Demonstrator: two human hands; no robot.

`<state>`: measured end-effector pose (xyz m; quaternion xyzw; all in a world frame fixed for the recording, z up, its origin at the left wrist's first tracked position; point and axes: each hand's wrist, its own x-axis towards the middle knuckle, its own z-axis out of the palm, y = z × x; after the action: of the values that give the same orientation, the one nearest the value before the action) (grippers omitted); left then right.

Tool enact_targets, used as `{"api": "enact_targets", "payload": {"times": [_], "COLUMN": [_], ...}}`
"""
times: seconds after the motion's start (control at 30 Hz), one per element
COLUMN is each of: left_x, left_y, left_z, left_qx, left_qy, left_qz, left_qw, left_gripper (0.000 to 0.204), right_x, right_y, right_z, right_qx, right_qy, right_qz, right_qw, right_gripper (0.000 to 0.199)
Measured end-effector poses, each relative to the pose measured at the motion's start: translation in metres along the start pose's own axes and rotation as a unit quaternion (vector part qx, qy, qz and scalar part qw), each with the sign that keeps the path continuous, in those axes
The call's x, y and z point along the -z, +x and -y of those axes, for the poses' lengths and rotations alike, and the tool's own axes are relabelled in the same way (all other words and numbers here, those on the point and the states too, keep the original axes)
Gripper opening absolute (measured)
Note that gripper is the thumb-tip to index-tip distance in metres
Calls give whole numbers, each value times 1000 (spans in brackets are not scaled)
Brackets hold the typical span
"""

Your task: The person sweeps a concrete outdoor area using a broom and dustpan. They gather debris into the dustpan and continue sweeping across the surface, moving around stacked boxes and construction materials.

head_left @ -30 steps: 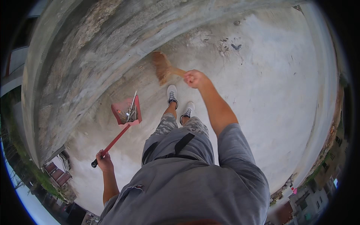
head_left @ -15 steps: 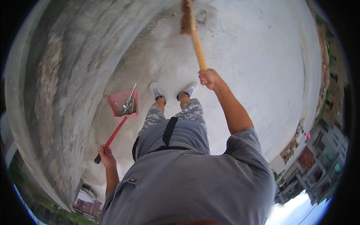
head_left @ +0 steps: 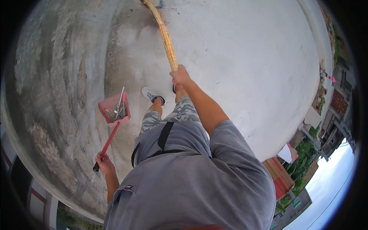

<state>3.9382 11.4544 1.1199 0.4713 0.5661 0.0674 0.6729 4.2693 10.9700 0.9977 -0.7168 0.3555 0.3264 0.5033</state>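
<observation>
My right hand (head_left: 180, 75) is wrapped round the lower end of a straw-coloured broom handle (head_left: 167, 44). The broom slants away from me to the far edge of the view, where its brown bristles are only partly seen. Down at my left, my left hand (head_left: 104, 164) grips the red handle of a long-handled dustpan (head_left: 114, 122) near its black end. The dustpan's pinkish-red pan is ahead of that hand, left of my feet. Inside lie a pale stick (head_left: 120, 102) and assorted small litter.
Pale concrete floor (head_left: 237, 73) spreads ahead and right. A rough grey concrete wall (head_left: 61, 96) runs along my left side. My left shoe (head_left: 150, 94) is on the floor; my right arm mostly covers the other. Buildings and plants show beyond the floor at the lower right.
My right hand and the broom have swung left, and the broom now tilts leftward. The dustpan shows slightly further left, still in my left hand. The whole view has turned somewhat.
</observation>
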Motion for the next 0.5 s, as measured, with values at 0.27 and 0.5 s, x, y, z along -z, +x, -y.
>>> {"api": "enact_targets", "payload": {"times": [0.27, 0.5], "left_x": [-119, -206], "left_y": [-23, -42], "left_z": [-22, -33], "left_qx": [-4, -29], "left_qy": [62, 84], "left_qz": [-32, -29], "left_qw": [998, 996], "left_gripper": [23, 27], "right_x": [224, 346], "right_y": [-149, -213], "right_z": [-171, -301], "right_qx": [-207, -357], "right_qy": [47, 338], "right_qz": [-69, -273], "right_qw": [975, 827], "right_gripper": [19, 12]}}
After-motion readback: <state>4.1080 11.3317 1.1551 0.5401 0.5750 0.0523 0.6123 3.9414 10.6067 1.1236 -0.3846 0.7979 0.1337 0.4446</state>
